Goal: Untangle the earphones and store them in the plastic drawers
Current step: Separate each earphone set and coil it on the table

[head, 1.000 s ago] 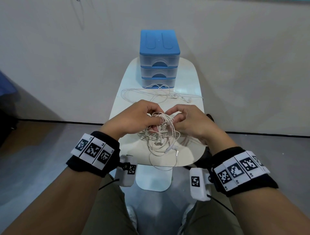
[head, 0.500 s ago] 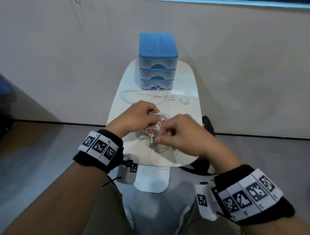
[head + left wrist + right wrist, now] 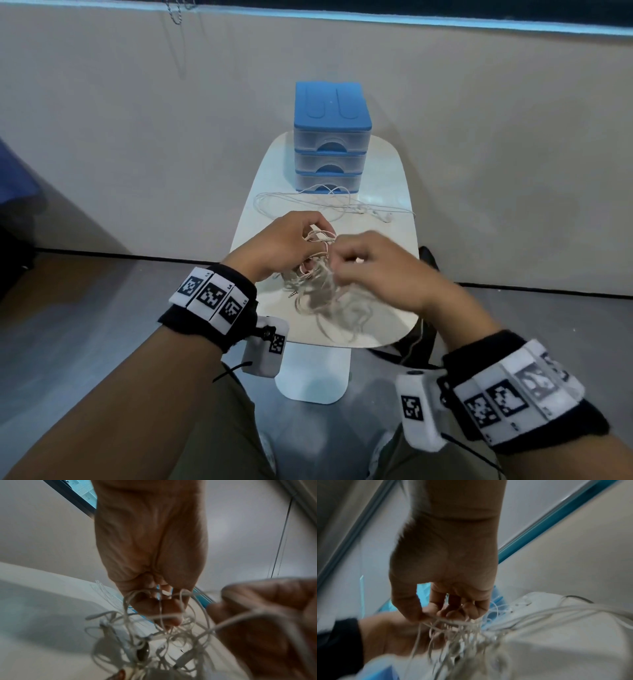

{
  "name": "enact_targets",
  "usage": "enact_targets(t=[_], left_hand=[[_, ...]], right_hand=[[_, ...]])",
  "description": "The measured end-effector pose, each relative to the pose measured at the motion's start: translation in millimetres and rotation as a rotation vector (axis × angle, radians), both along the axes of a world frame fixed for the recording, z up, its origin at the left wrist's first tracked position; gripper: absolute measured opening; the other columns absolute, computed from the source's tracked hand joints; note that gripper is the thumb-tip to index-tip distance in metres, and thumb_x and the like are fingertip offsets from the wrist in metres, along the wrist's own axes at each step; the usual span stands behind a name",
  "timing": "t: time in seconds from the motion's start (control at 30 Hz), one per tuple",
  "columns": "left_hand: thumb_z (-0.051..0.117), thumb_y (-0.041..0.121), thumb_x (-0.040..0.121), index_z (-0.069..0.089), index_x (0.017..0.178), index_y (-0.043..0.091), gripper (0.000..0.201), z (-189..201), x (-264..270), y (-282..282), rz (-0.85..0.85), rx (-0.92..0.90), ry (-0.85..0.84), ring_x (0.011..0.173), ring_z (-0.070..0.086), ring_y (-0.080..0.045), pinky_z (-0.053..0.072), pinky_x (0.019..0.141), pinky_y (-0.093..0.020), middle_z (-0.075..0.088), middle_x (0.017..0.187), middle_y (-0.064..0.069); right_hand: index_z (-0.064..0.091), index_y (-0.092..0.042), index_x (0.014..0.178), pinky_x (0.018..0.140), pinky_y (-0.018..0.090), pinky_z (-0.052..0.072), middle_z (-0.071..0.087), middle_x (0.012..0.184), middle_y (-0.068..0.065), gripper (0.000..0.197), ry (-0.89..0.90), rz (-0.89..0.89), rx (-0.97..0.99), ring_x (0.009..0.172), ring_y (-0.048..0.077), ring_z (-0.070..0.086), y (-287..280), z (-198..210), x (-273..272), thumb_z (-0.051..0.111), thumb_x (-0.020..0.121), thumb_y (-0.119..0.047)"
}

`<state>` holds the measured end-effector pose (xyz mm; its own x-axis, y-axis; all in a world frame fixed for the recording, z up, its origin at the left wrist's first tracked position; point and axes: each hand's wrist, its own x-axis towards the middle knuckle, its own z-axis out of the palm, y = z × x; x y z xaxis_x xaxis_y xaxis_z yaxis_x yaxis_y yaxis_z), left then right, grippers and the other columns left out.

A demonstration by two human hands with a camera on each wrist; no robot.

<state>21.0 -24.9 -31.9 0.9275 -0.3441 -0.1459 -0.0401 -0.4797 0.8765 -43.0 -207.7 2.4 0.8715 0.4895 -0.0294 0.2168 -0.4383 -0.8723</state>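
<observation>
A tangled bunch of white earphone cords (image 3: pixel 320 294) hangs between my two hands above the near part of the small white table (image 3: pixel 394 274). My left hand (image 3: pixel 291 240) grips the top loops of the tangle (image 3: pixel 154 626). My right hand (image 3: pixel 363 260) pinches cords (image 3: pixel 447 620) of the same tangle between thumb and fingers. A second white earphone (image 3: pixel 329 205) lies loosely spread on the table in front of the drawers. The plastic drawer unit (image 3: pixel 332 140) with a blue top and three clear drawers, all closed, stands at the far end of the table.
A beige wall (image 3: pixel 137 120) rises behind the table. The grey floor (image 3: pixel 85 325) surrounds the table's white base (image 3: pixel 311 377). A dark object (image 3: pixel 424 260) sits on the floor at the table's right edge.
My right hand has moved left and over the tangle and now pinches cords by my left hand. The tangle has been lifted and pulled, and the head view has tilted up slightly.
</observation>
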Motion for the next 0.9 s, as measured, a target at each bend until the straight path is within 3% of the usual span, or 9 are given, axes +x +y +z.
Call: enact_targets(t=[0.17, 0.3, 0.37, 0.43, 0.47, 0.53, 0.63, 0.8, 0.9], left_hand=[[0.052, -0.007, 0.095, 0.071, 0.103, 0.016, 0.031, -1.8, -1.9, -0.6, -0.022, 0.014, -0.003, 0.048, 0.050, -0.012, 0.042, 0.046, -0.025, 0.057, 0.080, -0.003], [0.057, 0.001, 0.099, 0.074, 0.098, 0.020, 0.025, 1.5, -1.0, -5.8, -0.066, 0.020, -0.093, 0.056, 0.053, -0.012, 0.045, 0.055, -0.028, 0.061, 0.078, 0.004], [0.058, 0.001, 0.097, 0.075, 0.096, 0.021, 0.026, 3.2, 0.7, -7.4, -0.074, 0.037, -0.137, 0.068, 0.055, -0.012, 0.046, 0.064, -0.030, 0.065, 0.082, 0.004], [0.060, 0.001, 0.095, 0.075, 0.095, 0.020, 0.025, 4.1, 2.8, -6.7, -0.068, 0.060, -0.158, 0.071, 0.055, -0.009, 0.045, 0.068, -0.025, 0.067, 0.083, 0.005], [0.061, 0.001, 0.095, 0.075, 0.096, 0.020, 0.024, 5.2, 3.2, -5.8, -0.071, 0.082, -0.171, 0.069, 0.054, -0.007, 0.045, 0.068, -0.022, 0.067, 0.084, 0.006], [0.062, 0.002, 0.096, 0.074, 0.095, 0.022, 0.023, 6.5, 3.8, -4.5, -0.081, 0.123, -0.199, 0.063, 0.052, -0.004, 0.046, 0.065, -0.022, 0.064, 0.083, 0.005], [0.058, 0.005, 0.097, 0.071, 0.095, 0.027, 0.025, 9.4, 3.6, -3.6, -0.075, 0.147, -0.158, 0.068, 0.056, -0.012, 0.050, 0.068, -0.033, 0.064, 0.086, -0.001], [0.046, 0.015, 0.077, 0.063, 0.123, 0.035, 0.053, 34.6, -7.5, -6.8, -0.183, -0.288, 0.204, 0.094, 0.053, -0.024, 0.042, 0.082, -0.038, 0.067, 0.107, -0.006], [0.058, 0.024, 0.087, 0.059, 0.131, 0.041, 0.047, 51.5, -18.1, -13.7, -0.359, -0.303, 0.139, 0.109, 0.059, -0.020, 0.043, 0.089, -0.042, 0.064, 0.130, -0.011]], right_hand=[[0.059, -0.008, 0.062, 0.051, 0.023, 0.030, 0.044, 0.053, 0.012, 0.015, 0.113, -0.079, 0.527, 0.050, 0.014, 0.032, -19.7, 49.2, -1.6, 0.053, 0.076, -0.005], [0.065, 0.014, 0.105, 0.050, 0.024, 0.022, 0.041, 0.044, -0.012, 0.029, 0.151, -0.004, 0.566, 0.048, 0.016, 0.013, -31.5, 66.1, 2.7, 0.045, 0.087, 0.003], [0.064, 0.009, 0.126, 0.062, 0.038, 0.017, 0.036, 0.044, -0.013, 0.043, 0.199, 0.036, 0.590, 0.046, 0.020, 0.012, -33.8, 69.8, 4.9, 0.043, 0.089, 0.002], [0.055, 0.003, 0.138, 0.064, 0.035, 0.028, 0.055, 0.052, -0.014, 0.048, 0.190, 0.090, 0.669, 0.045, 0.026, 0.018, -34.2, 69.7, 3.9, 0.039, 0.093, 0.003], [0.055, -0.001, 0.137, 0.069, 0.031, 0.040, 0.064, 0.061, -0.011, 0.047, 0.163, 0.106, 0.741, 0.046, 0.026, 0.034, -34.4, 69.4, 3.6, 0.040, 0.094, 0.002], [0.069, -0.012, 0.116, 0.087, 0.035, 0.046, 0.072, 0.083, 0.004, 0.033, 0.131, 0.125, 0.879, 0.086, 0.027, 0.066, -33.7, 71.2, 3.4, 0.046, 0.093, -0.005], [0.060, -0.012, 0.080, 0.100, 0.047, 0.034, 0.068, 0.114, 0.018, 0.004, 0.151, 0.183, 1.012, 0.141, 0.042, 0.046, -34.1, 75.7, 7.2, 0.056, 0.082, -0.013], [0.049, -0.016, 0.059, 0.119, 0.054, 0.019, 0.068, 0.117, 0.021, 0.019, 0.127, 0.084, 0.936, 0.146, 0.039, 0.040, -29.6, 77.8, 20.0, 0.059, 0.074, -0.024], [0.045, -0.014, 0.057, 0.109, 0.042, 0.032, 0.071, 0.114, 0.017, 0.023, 0.105, 0.054, 0.856, 0.143, 0.044, 0.040, -21.0, 82.8, 24.0, 0.059, 0.076, -0.017]])
